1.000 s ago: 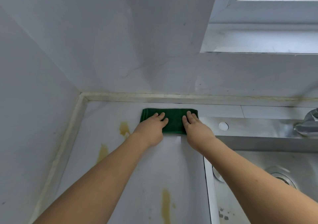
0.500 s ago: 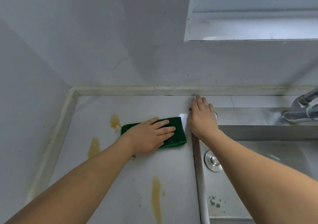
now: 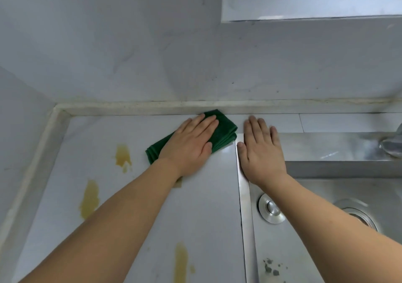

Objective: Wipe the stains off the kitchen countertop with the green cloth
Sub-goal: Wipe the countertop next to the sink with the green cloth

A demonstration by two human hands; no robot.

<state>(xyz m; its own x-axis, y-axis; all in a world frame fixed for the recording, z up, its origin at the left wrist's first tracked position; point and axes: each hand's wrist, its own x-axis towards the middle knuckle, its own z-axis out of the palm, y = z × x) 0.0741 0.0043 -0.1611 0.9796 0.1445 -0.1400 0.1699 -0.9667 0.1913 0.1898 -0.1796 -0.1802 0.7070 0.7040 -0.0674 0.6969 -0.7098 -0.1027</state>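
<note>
The folded green cloth (image 3: 225, 130) lies at an angle on the pale countertop (image 3: 208, 213), its far corner against the back ledge. My left hand (image 3: 191, 145) presses flat on it with straight fingers. To its right, my right hand (image 3: 261, 150) rests flat on the steel sink rim, fingers straight, holding nothing. Three yellow-brown stains show on the countertop: one (image 3: 123, 155) left of the cloth, one (image 3: 90, 199) nearer the left wall, one (image 3: 180, 261) near the front edge.
A steel sink (image 3: 326, 239) fills the right side, with an overflow cap (image 3: 272, 209), a drain (image 3: 361, 216) and dark specks in the basin. A tap base (image 3: 391, 145) stands at the far right. Walls enclose the counter at left and back, with a raised ledge (image 3: 130, 106).
My left hand slid the cloth back and to the right, up against the back ledge, turning it to an angle. My right hand left the cloth and now lies flat on the sink rim.
</note>
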